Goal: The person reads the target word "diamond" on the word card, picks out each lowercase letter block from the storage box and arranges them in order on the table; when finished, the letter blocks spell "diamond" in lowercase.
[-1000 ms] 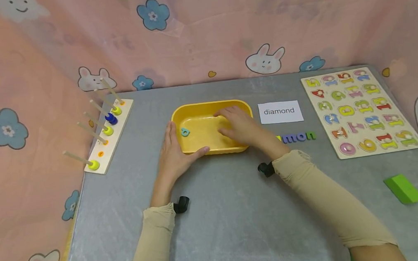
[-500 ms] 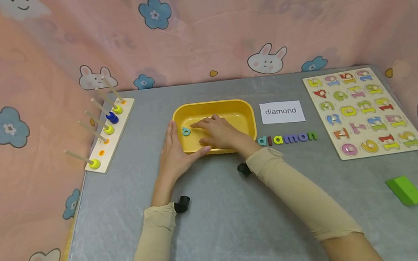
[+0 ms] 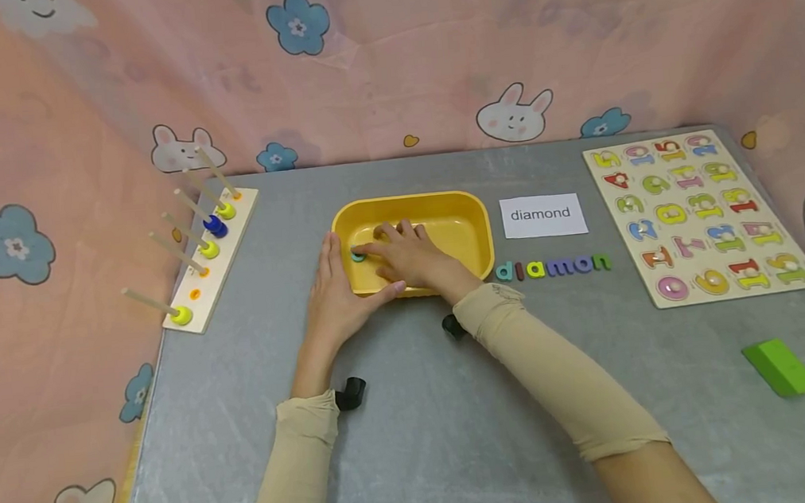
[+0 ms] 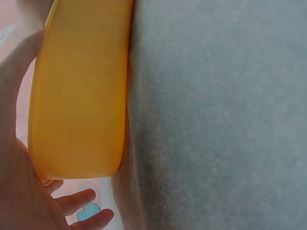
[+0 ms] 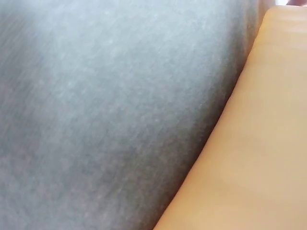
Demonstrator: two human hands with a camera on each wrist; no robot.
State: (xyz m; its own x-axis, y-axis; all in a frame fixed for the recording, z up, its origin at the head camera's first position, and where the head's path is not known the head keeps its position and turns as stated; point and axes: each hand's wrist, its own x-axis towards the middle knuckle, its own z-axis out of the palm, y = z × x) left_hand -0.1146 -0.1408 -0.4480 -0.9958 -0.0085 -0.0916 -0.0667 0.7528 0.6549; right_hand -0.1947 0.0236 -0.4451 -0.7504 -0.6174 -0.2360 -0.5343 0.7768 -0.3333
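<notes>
In the head view, a yellow tray (image 3: 473, 284) stands mid-table. My left hand (image 3: 335, 305) rests against its front left corner, fingers straight along the left side and thumb on the front rim. The left wrist view shows that hand spread around the tray's outer wall (image 4: 79, 96). My right hand (image 3: 413, 258) reaches inside the tray; its index fingertip touches a small teal letter (image 3: 357, 258) near the left wall, partly covering it. The thumb is apart from the letter. In the right wrist view, the tray wall (image 5: 249, 153) fills the right side and no fingers are visible.
A white card (image 3: 545, 216) reading "diamond" lies right of the tray, above a row of coloured letters (image 3: 560, 267) spelling "diamon". A number puzzle board (image 3: 703, 217) and green block (image 3: 781, 367) lie farther right. A peg board (image 3: 212, 260) with rings stands left.
My right hand has moved left inside the tray until its index finger reaches the teal letter, uncovering the row of letters. The left hand stays on the tray corner.
</notes>
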